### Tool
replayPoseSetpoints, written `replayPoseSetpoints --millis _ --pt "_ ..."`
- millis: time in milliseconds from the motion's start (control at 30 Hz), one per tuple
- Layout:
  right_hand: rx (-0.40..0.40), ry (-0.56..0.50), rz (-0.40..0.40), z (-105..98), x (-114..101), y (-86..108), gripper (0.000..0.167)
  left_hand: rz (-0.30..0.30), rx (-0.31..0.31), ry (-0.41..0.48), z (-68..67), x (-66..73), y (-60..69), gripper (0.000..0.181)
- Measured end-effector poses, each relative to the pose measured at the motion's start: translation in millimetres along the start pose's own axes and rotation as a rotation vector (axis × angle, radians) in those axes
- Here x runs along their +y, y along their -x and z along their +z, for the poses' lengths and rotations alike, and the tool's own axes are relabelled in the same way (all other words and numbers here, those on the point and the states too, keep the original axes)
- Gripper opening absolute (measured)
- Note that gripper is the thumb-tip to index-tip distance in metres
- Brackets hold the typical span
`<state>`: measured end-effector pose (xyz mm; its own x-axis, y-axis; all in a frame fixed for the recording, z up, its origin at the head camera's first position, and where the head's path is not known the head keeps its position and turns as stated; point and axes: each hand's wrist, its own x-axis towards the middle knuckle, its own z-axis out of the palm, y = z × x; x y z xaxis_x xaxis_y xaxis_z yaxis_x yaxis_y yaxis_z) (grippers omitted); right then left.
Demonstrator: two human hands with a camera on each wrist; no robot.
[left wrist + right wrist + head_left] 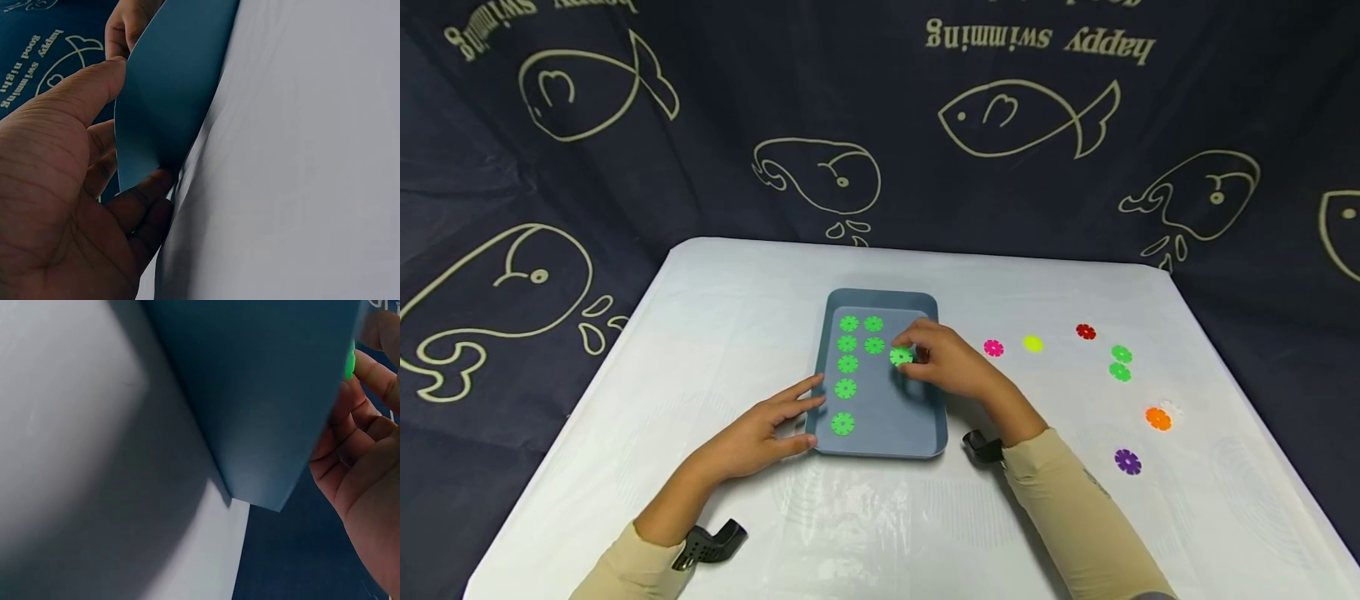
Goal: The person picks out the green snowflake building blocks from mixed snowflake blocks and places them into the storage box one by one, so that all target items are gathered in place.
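A green notched plastic disc is pinched between the thumb and fingers of my right hand, over the right part of the blue-grey tray. In the right wrist view, a sliver of the green disc shows at the fingertips, beyond the tray's wall. Several more green discs lie in the tray, in a column along its left side, with two beside its upper end. My left hand touches the tray's left edge, fingers spread and fairly straight. The left wrist view shows fingertips against the tray's outer wall.
Loose discs lie on the white table right of the tray: pink, yellow, red, two green, orange, a white one and purple. A dark patterned cloth hangs behind.
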<state>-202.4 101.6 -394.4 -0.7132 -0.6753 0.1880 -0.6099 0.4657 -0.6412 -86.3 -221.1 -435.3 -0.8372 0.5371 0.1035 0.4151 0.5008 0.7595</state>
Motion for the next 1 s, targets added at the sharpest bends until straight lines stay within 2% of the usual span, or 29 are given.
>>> replayPoseSetpoints --millis 433,733,1000 --pt "-0.114 0.076 0.002 13.3 5.3 -11.7 0.028 0.012 0.007 -0.014 1.5 -0.2 -1.3 0.062" --pt "-0.147 0.116 -0.005 17.5 4.0 -21.8 0.028 -0.010 -0.012 0.016 0.2 -1.3 -1.7 0.066" --pt "-0.169 0.167 -0.009 23.6 6.5 -29.6 0.028 -0.007 -0.006 0.007 0.1 -1.5 -2.0 0.065"
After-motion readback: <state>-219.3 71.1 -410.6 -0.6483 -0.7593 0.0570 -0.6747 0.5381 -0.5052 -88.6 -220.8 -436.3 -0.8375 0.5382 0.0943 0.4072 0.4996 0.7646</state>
